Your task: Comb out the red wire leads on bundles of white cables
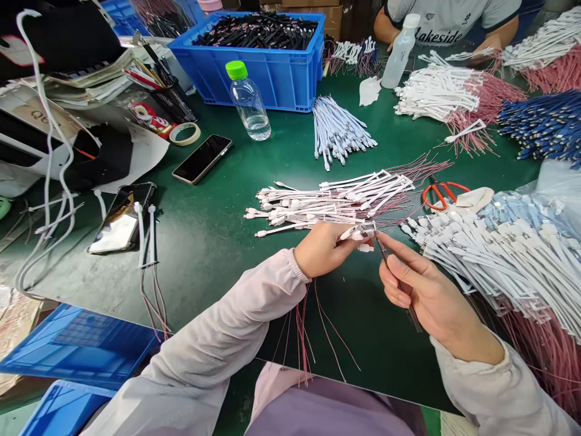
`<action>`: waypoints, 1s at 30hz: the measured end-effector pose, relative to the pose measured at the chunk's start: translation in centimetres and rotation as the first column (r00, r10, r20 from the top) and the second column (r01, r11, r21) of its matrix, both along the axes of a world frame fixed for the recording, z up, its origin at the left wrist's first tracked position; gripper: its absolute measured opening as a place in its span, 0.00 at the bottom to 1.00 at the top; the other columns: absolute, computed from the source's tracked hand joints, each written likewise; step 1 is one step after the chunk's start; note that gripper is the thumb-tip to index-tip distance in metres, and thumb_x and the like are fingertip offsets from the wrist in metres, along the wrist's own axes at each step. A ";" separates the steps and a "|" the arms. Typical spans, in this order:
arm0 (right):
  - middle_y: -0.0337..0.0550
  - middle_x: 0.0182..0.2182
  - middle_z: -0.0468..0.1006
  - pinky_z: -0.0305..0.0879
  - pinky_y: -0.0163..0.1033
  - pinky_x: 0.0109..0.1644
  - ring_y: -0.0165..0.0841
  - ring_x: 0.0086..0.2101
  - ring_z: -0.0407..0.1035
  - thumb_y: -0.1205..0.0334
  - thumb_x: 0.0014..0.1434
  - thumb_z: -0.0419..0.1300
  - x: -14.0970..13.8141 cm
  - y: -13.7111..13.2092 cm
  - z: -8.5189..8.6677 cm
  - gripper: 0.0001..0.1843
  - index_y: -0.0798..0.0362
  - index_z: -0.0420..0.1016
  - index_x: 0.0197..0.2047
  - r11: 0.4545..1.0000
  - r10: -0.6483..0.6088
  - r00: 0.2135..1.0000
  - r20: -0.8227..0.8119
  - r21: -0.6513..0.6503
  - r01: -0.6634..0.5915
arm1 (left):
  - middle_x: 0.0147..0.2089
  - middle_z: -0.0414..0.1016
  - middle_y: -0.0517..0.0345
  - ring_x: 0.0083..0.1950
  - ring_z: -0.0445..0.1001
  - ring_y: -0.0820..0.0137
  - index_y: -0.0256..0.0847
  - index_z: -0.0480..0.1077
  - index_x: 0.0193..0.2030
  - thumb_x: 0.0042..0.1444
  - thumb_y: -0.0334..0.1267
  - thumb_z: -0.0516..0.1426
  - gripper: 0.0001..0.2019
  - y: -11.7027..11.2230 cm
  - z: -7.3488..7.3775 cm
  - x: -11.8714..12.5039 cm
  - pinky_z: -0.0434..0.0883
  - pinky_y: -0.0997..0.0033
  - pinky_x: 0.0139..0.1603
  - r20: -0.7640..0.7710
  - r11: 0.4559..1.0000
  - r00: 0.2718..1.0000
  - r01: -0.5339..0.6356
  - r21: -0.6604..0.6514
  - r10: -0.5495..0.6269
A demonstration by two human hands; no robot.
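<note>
My left hand [320, 249] is closed around a few short white cables [358, 232], their connector ends sticking out past the fingers. Thin red and pale wires [302, 336] hang below that hand. In my right hand [420, 284] is a pair of metal tweezers [411, 312], pinched between thumb and fingers, with the tip at the cable ends by my left hand. Fingers hide part of the tweezers and the cables. Just beyond both hands lies a loose pile of white cables [313, 206] with red wire tails pointing right.
Orange-handled scissors [438, 195] and a big heap of white cables [499, 254] lie to the right. Farther back are a light-blue cable bundle [338, 130], a green-capped bottle [249, 106] and a blue crate [267, 75]. Phones [203, 158] rest at left. A co-worker [447, 24] sits opposite.
</note>
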State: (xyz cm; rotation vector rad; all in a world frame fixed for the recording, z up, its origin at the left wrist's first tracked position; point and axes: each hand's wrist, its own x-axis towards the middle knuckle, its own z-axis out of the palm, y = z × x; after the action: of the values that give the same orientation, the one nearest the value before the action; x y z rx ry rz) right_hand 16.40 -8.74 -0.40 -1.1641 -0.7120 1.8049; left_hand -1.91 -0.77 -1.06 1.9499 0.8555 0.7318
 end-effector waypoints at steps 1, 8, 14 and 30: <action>0.33 0.22 0.62 0.46 0.30 0.20 0.21 0.18 0.53 0.57 0.59 0.62 0.0 0.0 0.0 0.22 0.39 0.70 0.57 1.000 0.003 1.000 0.006 0.009 -0.003 | 0.29 0.76 0.57 0.29 0.68 0.76 0.35 0.77 0.39 0.60 0.39 0.52 0.14 0.0 0.0 0.0 0.63 0.78 0.34 -0.001 1.000 1.000 -0.005 -0.023 0.005; 0.34 0.23 0.64 0.46 0.31 0.21 0.22 0.19 0.55 0.56 0.60 0.61 0.0 0.1 0.1 0.21 0.40 0.70 0.57 1.000 0.026 0.999 0.026 -0.005 -0.026 | 0.16 0.56 0.65 0.22 0.56 0.78 0.34 0.78 0.38 0.60 0.44 0.51 0.18 -0.1 0.4 0.1 0.56 0.77 0.26 -0.001 0.986 1.000 -0.011 -0.167 0.011; 0.34 0.23 0.64 0.46 0.32 0.22 0.23 0.19 0.55 0.56 0.60 0.62 0.1 0.1 0.0 0.21 0.39 0.71 0.57 1.000 0.022 0.997 0.072 0.019 -0.023 | 0.14 0.47 0.70 0.18 0.47 0.81 0.31 0.76 0.37 0.59 0.49 0.52 0.21 0.1 0.2 0.0 0.48 0.76 0.20 0.165 0.898 0.985 0.123 -0.421 -0.058; 0.36 0.25 0.69 0.50 0.36 0.24 0.27 0.20 0.56 0.52 0.66 0.52 0.1 -0.1 0.2 0.17 0.46 0.64 0.56 0.966 0.056 0.937 0.344 0.219 -0.138 | 0.11 0.44 0.71 0.14 0.41 0.82 0.34 0.71 0.32 0.54 0.51 0.57 0.18 0.6 -0.5 -0.2 0.41 0.75 0.18 0.416 0.514 0.909 0.363 -0.777 -0.014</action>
State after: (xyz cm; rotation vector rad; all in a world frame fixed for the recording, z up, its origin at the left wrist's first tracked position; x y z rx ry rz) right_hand 16.52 -8.86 -0.19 -1.3022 -1.1731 1.5590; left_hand -2.13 -0.15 -1.52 0.9381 0.5668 0.3796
